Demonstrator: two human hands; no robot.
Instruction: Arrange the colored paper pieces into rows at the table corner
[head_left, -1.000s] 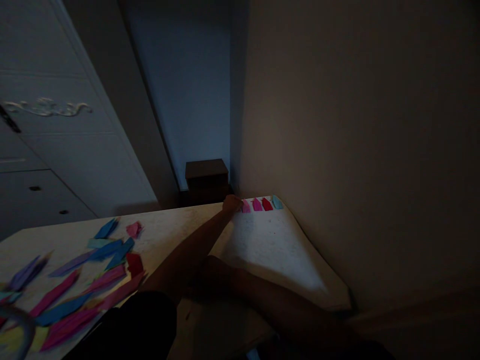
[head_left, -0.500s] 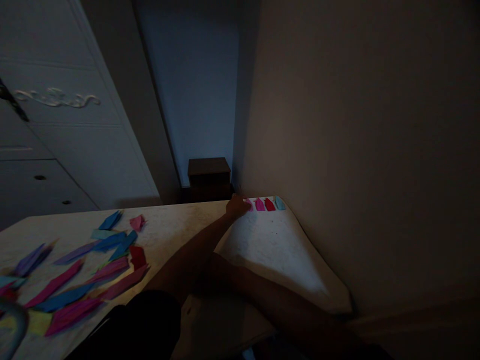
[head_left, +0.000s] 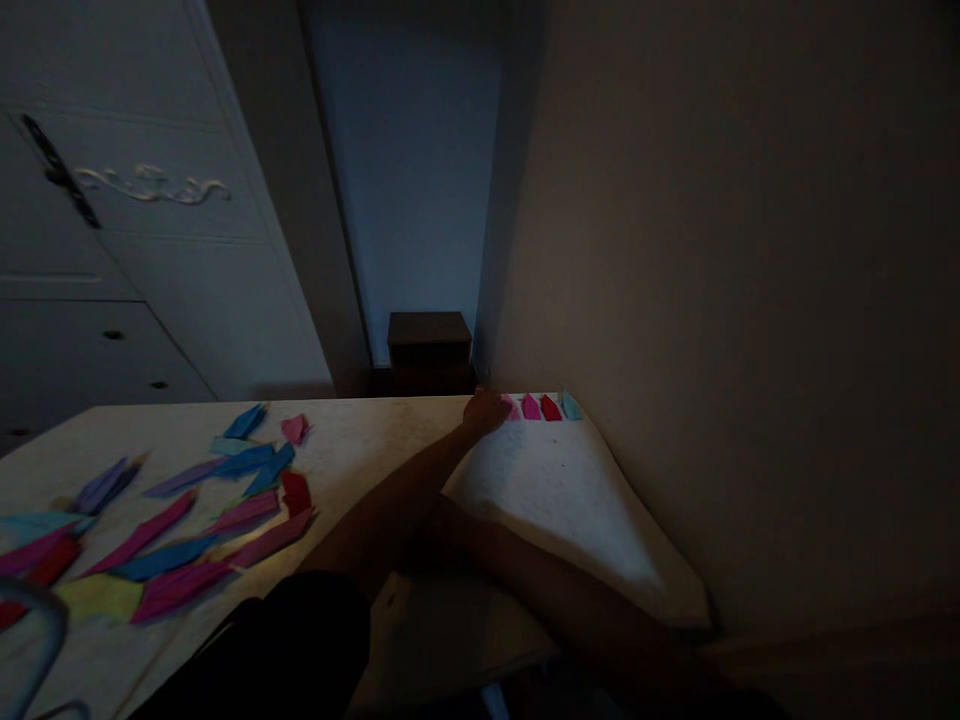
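Observation:
My left hand (head_left: 487, 408) reaches to the far edge of the table, fingers curled, its fingertips on a pink folded paper piece (head_left: 513, 408). To the right of that piece, in a row, stand a brighter pink piece (head_left: 531, 407), a red one (head_left: 551, 408) and a light blue one (head_left: 571, 406). My right forearm (head_left: 517, 570) comes in from the lower right. My right hand (head_left: 444, 522) lies low beneath my left forearm, in deep shadow; its fingers cannot be made out.
Several coloured paper pieces (head_left: 187, 590) lie scattered on the left of the pale table (head_left: 390, 430). A curved metal tube (head_left: 46, 630) shows at the lower left. A wall (head_left: 712, 300) borders the right side. Beyond are a white cabinet (head_left: 165, 270) and a small brown stand (head_left: 429, 328).
The view has turned slightly left, so everything appears shifted right. My left hand stays at the pink piece at the left end of the row; my right arm has hardly moved.

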